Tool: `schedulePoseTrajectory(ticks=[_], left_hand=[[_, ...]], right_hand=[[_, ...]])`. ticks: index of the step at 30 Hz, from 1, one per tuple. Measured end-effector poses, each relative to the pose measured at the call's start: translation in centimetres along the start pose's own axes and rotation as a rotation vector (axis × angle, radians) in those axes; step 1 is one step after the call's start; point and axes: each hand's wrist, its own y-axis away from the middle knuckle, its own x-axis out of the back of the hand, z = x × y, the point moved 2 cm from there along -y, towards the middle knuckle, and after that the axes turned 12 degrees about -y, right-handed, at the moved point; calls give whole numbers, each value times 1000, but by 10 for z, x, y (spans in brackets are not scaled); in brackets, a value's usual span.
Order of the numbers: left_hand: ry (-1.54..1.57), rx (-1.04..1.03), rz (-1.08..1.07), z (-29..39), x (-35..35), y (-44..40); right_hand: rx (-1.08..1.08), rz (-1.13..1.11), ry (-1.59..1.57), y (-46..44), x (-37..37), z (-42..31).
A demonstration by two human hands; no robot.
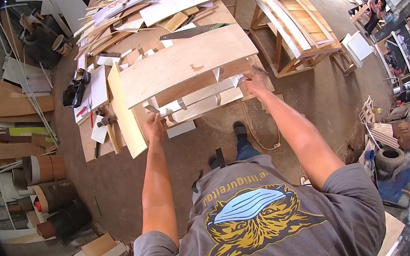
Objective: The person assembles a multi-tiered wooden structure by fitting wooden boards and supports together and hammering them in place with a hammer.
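A wooden box frame [192,68] with a plywood top and an open front lies on the workbench, white and wooden strips showing inside it. At its near left corner is my left hand [154,128], fingers closed at the lower edge. My right hand [255,83] is at the right end of the frame, fingers bent against the edge; what either hand grips is too small to make out. A pale upright board [125,112] stands at the frame's left end. Behind the top lies a handsaw [193,31].
A hammer [110,132] and red-handled pliers lie on the bench's left part. Wood offcuts [124,15] are piled at the back. A wooden table frame [300,24] stands to the right. Another person [374,11] is far off at the right. A cable lies on the floor.
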Motion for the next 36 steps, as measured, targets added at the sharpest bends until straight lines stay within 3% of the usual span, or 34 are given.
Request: schedulePoseTrajectory(ticks=[11, 21, 24, 36], left_hand=[[305, 104, 51, -27, -22, -11], [276, 166, -20, -33, -27, -3], [305, 154, -23, -39, -29, -3], [379, 145, -5, -41, -32, 7]], right_hand=[[63, -4, 20, -36, -5, 14], [111, 66, -194, -3, -12, 14], [-67, 34, -216, 26, -14, -3], [-207, -92, -208, 11, -11, -10]])
